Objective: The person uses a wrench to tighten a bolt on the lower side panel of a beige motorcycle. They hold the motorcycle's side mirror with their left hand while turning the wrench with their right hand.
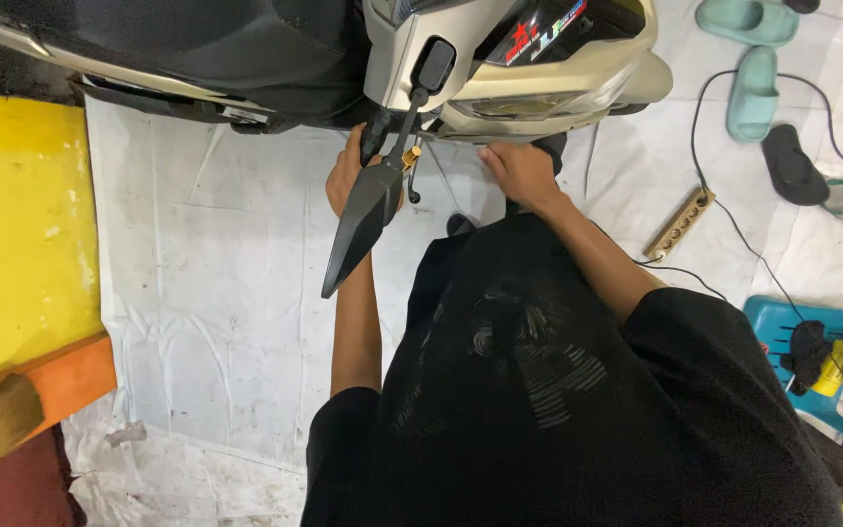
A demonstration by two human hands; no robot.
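Black shirt [558, 390] of mine, nearest the lens, filling the lower right of the view.

Item: left hand [345, 176], wrapped around the scooter's handlebar grip [375, 137], fingers curled behind it; partly hidden by the black mirror [363, 220] that juts toward me on its stalk.

Item: right hand [521, 171], fingers bent and pressed against the lower edge of the beige front panel [539, 98]. Whether it pinches anything small I cannot tell; the fingertips are out of sight under the panel.

Item: scooter [246, 59], beige and black, standing across the top of the view on a white floor sheet [226, 293]. A small brass-coloured fitting [410, 154] sits at the mirror stalk's base, just beside my left hand.

Item: power strip [680, 222] with black cable [724, 88], on the sheet to my right, near my right forearm.

Item: sandals, two pale green [753, 93] and a black one [792, 166], beyond the strip.

Item: blue tray [768, 312] of odds and ends, far right. Yellow board [17, 224], far left.

Risks, as I judge them: the mirror's point sits close to my left wrist and face line, so a sudden turn of the bars could jab me. Pulling hard at the panel edge might crack the plastic or nip my fingertips. The cable lies where a shifted foot could snag it.
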